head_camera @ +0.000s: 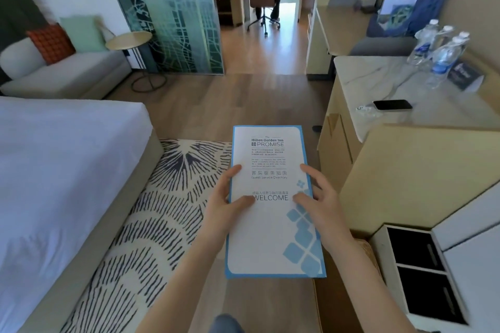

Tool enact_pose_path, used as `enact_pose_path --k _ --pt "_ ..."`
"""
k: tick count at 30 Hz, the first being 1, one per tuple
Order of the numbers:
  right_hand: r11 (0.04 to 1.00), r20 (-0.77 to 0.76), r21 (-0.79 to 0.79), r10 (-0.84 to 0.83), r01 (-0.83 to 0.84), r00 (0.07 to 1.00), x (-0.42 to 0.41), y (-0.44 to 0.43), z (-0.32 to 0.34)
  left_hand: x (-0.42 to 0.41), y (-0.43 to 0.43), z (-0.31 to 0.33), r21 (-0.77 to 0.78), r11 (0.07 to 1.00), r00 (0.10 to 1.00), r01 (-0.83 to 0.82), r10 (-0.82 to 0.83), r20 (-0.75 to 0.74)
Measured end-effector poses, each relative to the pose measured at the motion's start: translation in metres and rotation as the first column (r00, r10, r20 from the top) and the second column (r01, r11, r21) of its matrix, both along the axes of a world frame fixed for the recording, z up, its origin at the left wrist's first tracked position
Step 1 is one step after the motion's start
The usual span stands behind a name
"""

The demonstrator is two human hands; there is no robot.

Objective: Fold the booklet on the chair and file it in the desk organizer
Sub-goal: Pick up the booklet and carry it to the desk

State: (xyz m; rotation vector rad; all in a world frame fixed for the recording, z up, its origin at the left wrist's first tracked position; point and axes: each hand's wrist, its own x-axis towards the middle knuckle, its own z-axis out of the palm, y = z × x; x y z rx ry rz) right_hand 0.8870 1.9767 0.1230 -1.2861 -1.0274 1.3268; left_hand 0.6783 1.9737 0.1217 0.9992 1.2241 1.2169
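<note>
Both hands grip the folded booklet (273,205) flat over the floor, just right of the patterned rug (151,224): left hand (224,205) pinching its left edge, right hand (322,203) with fingers (308,170) clamped on its right edge.

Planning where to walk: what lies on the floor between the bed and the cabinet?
Head view: a patterned rug beside the bed, then bare wood floor to the cabinet.

Open floor (259,94) ahead; bed (62,159) left, counter (422,170) right.
</note>
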Motion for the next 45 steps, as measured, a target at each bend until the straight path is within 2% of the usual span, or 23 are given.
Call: enact_pose_path --k 11,20,30,37,45 --pt "1.000 0.028 -0.018 -0.020 0.021 0.999 -0.014 0.261 -0.035 -0.012 0.266 -0.043 -0.016 1.000 1.000 0.013 -0.013 0.018" --pt "0.981 0.013 0.038 -0.189 0.188 0.982 -0.022 0.482 0.003 -0.020 0.520 0.000 0.082 0.981 0.985 0.175 -0.175 -0.005" --pt "0.968 0.018 -0.025 -0.249 0.249 0.968 0.017 0.709 -0.019 0.025 0.757 -0.029 0.044 0.972 0.973 0.230 -0.230 0.006" --pt "0.970 -0.021 -0.008 -0.243 0.243 0.970 0.051 0.896 -0.003 0.061 0.944 -0.007 0.061 0.974 0.975 0.220 -0.217 -0.050" --pt "0.958 -0.004 -0.033 -0.286 0.286 0.958 0.073 1.056 0.000 0.086 1.107 -0.011 0.010 0.973 0.973 0.229 -0.229 -0.012"
